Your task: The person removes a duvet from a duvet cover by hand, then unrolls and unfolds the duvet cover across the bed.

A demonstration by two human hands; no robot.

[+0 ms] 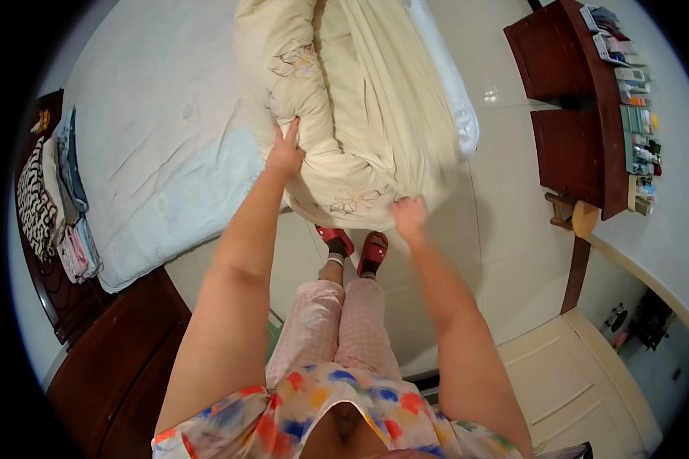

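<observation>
Slippers: a red pair (336, 239) on the floor (455, 260), just short of the quilt's near end.
Right hand (411, 218): blurred; fingers curled, apparently grasping the quilt's near edge.
Left hand (284, 159): two fingers extended and parted on the quilt's puffed left side; whether the others grip, I cannot tell.
Quilt (375, 115): along the bed's right side, its near end past the bed's near edge.
Done, left: I judge it partly handled; gathered to one side, its folds uneven, not flattened.
Bed (176, 145) edges: near edge exposed leftward, right edge showing beyond the quilt.
Open room: rumpled bedding leftward; floor rightward, up to the dresser (574, 153).
</observation>
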